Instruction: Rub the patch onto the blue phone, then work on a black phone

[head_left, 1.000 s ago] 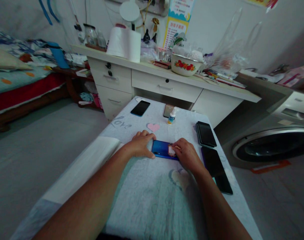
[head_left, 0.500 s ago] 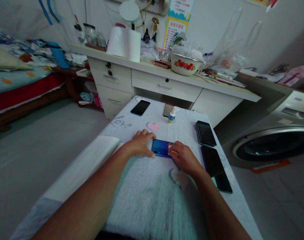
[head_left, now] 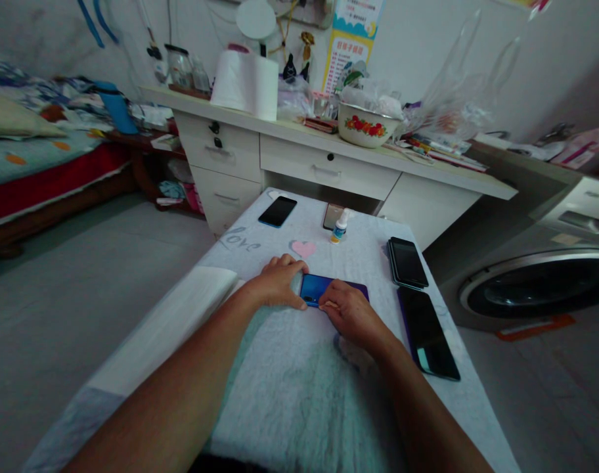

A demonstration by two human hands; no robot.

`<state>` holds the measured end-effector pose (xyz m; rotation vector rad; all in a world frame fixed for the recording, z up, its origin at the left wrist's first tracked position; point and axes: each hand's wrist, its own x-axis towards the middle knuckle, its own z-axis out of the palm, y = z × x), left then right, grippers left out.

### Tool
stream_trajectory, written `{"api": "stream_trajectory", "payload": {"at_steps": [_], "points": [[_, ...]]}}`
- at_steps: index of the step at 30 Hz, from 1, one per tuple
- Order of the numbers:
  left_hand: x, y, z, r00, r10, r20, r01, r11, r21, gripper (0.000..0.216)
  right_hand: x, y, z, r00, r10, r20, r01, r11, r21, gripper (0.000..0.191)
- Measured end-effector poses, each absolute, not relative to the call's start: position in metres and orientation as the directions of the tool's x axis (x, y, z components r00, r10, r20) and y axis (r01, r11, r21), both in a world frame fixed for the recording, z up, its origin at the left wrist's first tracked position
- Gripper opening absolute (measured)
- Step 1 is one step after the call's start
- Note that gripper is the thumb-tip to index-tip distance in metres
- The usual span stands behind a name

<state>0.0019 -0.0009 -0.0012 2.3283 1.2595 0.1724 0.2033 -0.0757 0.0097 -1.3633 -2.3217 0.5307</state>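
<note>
A blue smartphone [head_left: 313, 288] lies back up on the cloth-covered table, its camera end to the left. My left hand [head_left: 281, 282] braces that end, thumb at the near corner and fingers at the far one. On the phone's back rests my right hand [head_left: 347, 309], its fingers curled and pressed together against the surface. Whatever those fingers hold is too small and hidden to make out. Beyond the phone stands a small white spray bottle [head_left: 339, 226] with a blue and yellow label.
A dark-screened phone [head_left: 278, 211] lies at the far left and another phone [head_left: 332, 215] behind the bottle. On the right are stacked phones [head_left: 408, 261] and a tablet [head_left: 428, 333]. A white desk [head_left: 329, 174] borders the far edge; a washing machine [head_left: 536, 263] stands right.
My right hand has slid left along the phone's back, uncovering its right end. My left hand keeps its place at the camera end.
</note>
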Motion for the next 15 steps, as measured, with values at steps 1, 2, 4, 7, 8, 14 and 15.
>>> {"api": "stream_trajectory", "payload": {"at_steps": [1,2,4,7,8,14,15], "points": [[0.002,-0.001,-0.001,0.563,0.818,-0.12,0.757,-0.452,0.472,0.074,0.205,-0.076,0.011,-0.449,0.884,0.132,0.734,0.449,-0.51,0.017],[0.002,-0.001,0.0,0.565,0.815,-0.128,0.758,-0.451,0.471,0.073,0.206,-0.077,0.013,-0.448,0.886,0.122,0.738,0.443,-0.508,0.017],[0.002,-0.001,0.0,0.572,0.81,-0.129,0.756,-0.459,0.467,0.073,0.211,-0.078,0.016,-0.451,0.887,0.099,0.753,0.437,-0.491,0.017],[0.001,0.0,-0.001,0.58,0.807,-0.114,0.747,-0.47,0.47,0.072,0.216,-0.079,0.021,-0.452,0.889,0.065,0.773,0.427,-0.469,0.017],[0.001,0.0,-0.001,0.579,0.807,-0.113,0.746,-0.47,0.471,0.072,0.217,-0.08,0.022,-0.45,0.891,0.057,0.777,0.423,-0.466,0.017],[0.001,-0.001,0.0,0.561,0.817,-0.129,0.761,-0.449,0.468,0.072,0.209,-0.079,0.017,-0.415,0.909,0.047,0.807,0.392,-0.441,0.014],[0.001,-0.001,0.0,0.559,0.819,-0.13,0.763,-0.447,0.468,0.073,0.206,-0.078,0.015,-0.411,0.91,0.055,0.807,0.392,-0.441,0.014]]}}
